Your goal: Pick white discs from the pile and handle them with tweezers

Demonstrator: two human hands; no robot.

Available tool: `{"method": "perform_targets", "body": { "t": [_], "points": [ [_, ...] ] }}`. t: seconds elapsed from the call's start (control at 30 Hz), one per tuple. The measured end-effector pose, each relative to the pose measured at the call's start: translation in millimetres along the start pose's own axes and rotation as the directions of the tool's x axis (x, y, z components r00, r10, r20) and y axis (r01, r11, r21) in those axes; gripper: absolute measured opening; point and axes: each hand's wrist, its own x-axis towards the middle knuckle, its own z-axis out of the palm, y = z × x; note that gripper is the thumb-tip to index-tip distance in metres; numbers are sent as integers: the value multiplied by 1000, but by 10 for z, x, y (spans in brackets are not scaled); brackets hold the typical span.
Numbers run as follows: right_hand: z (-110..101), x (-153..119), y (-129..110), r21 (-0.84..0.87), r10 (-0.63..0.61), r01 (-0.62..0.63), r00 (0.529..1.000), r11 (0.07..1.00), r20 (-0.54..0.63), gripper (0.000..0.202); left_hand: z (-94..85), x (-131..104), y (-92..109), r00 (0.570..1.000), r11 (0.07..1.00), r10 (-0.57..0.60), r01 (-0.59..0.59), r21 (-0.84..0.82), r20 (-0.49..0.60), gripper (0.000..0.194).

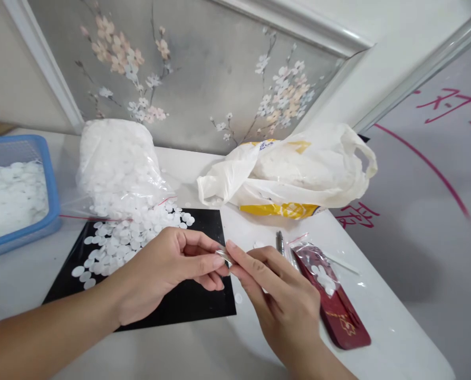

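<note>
The left hand [172, 264] has its thumb and forefinger closed on one end of a small shiny piece [225, 257], with its other fingers loosely curled. The right hand [282, 295] pinches the other end between thumb and fingertips, the rest of its fingers bent. The piece is too small to make out clearly; it is held over the right edge of the black mat [191, 306].

White discs [128, 237] lie in a loose heap on the mat's far left part, up against a big clear bag [116, 158] full of more discs just behind the mat. Left of the mat is a blue basket [47, 179], also holding white discs.

Behind the mat and to its right lies a white carrier bag [306, 169] with yellow print. Right of the mat is a dark red case [348, 324], with a little clear bag [322, 269] of white discs on it and a thin white stick [344, 264] beside it. A dark, narrow object [279, 243] lies between mat and case. All of this is on a white table [393, 327].
</note>
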Motion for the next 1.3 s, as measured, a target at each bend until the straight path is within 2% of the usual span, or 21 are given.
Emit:
{"method": "perform_targets", "body": {
  "t": [0.53,0.83,0.93,1.0,1.07,1.17,1.23,1.3],
  "points": [
    [-10,-2,-1,1,-2,2,1000,1000,7,34,-6,12,18,1000,1000,10,-10,20,3,8],
    [-37,10,16,-79,-20,22,1000,997,18,28,10,-1,24,1000,999,3,-3,49,-5,10],
    [-62,54,64,-99,128,-128,992,987,-6,24,5,10,24,999,999,-23,24,48,-22,13],
    [-67,76,77,-38,286,-286,958,957,-18,22,2,22,13,999,998,-28,29,52,-25,17],
    [-51,85,55,90,394,-395,919,914,21,19,6,37,-12,999,997,-26,29,76,-31,17],
    [13,90,-3,241,434,-460,888,855,154,23,31,68,-72,1000,987,13,-11,160,-14,11],
    [58,102,3,237,444,-487,870,840,216,24,45,91,-116,998,980,63,-62,189,-1,7],
    [76,123,74,163,462,-492,866,855,188,17,45,108,-147,993,976,117,-113,186,-14,6]
  ]
}}
